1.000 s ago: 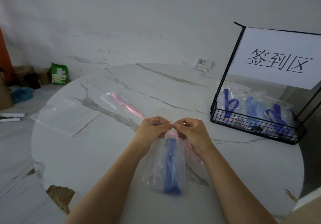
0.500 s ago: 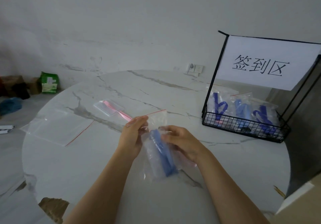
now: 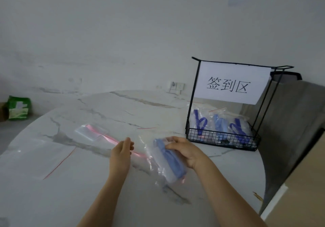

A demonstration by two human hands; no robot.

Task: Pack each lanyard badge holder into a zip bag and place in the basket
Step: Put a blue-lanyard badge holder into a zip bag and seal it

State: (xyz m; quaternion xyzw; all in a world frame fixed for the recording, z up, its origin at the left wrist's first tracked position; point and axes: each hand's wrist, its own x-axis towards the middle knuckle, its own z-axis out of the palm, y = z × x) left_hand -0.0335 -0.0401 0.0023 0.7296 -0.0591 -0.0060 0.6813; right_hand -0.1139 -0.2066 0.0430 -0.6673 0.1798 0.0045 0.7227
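Above the marble table [image 3: 88, 191], near the wire basket [image 3: 221, 144], a light, floppy, slick zip bag [image 3: 158, 167] w/ blue lanyard badge holder [image 3: 173, 160] inside is being gripped round its bulge (prob. the safest hold) by the right hand [image 3: 184, 151]; left hand [image 3: 121, 149] is being held apart, relaxed, empty.

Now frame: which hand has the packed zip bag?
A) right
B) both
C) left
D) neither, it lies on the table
A: the right hand grips the zip bag with the blue lanyard inside, while the left hand is apart from it, fingers loose.
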